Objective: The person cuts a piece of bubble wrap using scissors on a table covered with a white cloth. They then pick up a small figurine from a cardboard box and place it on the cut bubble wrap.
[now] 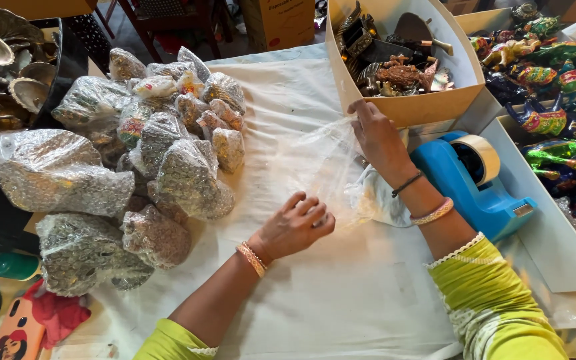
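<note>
The left hand (295, 227), at centre frame, pinches the near edge of a clear plastic sheet (321, 167) with curled fingers. The right hand (378, 137), just above and to the right, grips the sheet's far edge, fingers closed on it. The sheet is stretched between them over the white cloth (341, 293). One blue tape dispenser (478, 190) sits right of the right wrist. About fifteen bubble-wrapped bundles (168, 167) pile up at left. One cardboard box (428, 103) of figurines stands at upper right, just beyond the right hand.

Thin glossy clear plastic bag (321, 167), matt white cloth (341, 293)
</note>
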